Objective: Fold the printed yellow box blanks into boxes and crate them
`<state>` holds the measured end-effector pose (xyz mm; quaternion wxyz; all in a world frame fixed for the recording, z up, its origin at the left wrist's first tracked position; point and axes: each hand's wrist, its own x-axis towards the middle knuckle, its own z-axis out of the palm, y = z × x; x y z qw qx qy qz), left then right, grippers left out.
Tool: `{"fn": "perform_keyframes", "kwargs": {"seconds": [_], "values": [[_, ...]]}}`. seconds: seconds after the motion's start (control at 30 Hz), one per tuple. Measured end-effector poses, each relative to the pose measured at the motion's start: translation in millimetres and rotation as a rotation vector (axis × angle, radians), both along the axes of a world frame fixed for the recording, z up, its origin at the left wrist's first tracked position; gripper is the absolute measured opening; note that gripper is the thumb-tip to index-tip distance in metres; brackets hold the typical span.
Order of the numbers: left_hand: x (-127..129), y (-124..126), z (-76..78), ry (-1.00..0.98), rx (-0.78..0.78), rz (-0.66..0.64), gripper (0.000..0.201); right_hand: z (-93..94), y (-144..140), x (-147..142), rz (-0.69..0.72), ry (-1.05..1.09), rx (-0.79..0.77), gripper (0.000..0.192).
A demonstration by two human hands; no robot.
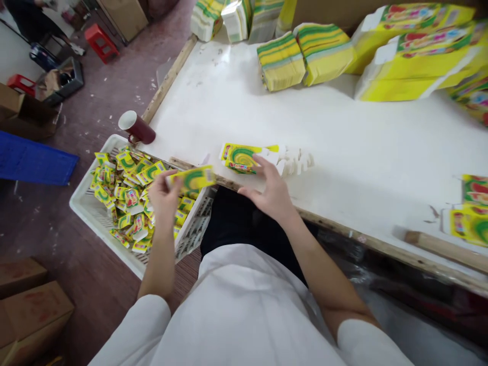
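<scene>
The left hand (163, 193) pinches a folded carton (192, 178) above the crate (86, 203), while the right hand (270, 190), fingers spread, presses a flat carton (240, 157) on the counter (343, 142).

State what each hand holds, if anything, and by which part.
The left hand holds a small yellow-green box by its left end, over the white crate. The right hand rests its fingertips on a flat carton on the table, not gripping it.

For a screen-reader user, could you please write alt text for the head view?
The left hand holds a yellow-green carton over a white crate of similar cartons, while the right hand touches a flat carton on the white table.
</scene>
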<state>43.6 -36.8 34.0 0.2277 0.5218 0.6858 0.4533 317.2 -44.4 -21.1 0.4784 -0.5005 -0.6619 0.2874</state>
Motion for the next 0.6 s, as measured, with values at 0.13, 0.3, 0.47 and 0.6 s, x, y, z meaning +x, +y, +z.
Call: {"fn": "perform_keyframes", "kwargs": {"seconds": [0.13, 0.3, 0.47, 0.6], "values": [[-58.4, 10.0, 7.0, 0.435, 0.165, 0.361, 0.057, -18.0, 31.7, 12.1, -0.199, -0.336, -0.018, 0.052], [-22.8, 4.6, -11.3, 0.100, 0.108, 0.053, 0.043, -24.0, 40.6, 12.9, -0.187, -0.452, -0.022, 0.037], [62.9, -0.2, -37.9, -0.499, -0.006, -0.285, 0.072, 9.0, 17.0, 11.0, -0.156, -0.078, -0.117, 0.048], [116.1, -3.5, -27.9, -0.812, -0.058, -0.417, 0.074, 31.2, -11.4, -6.6, 0.205, 0.279, -0.213, 0.044]]}}
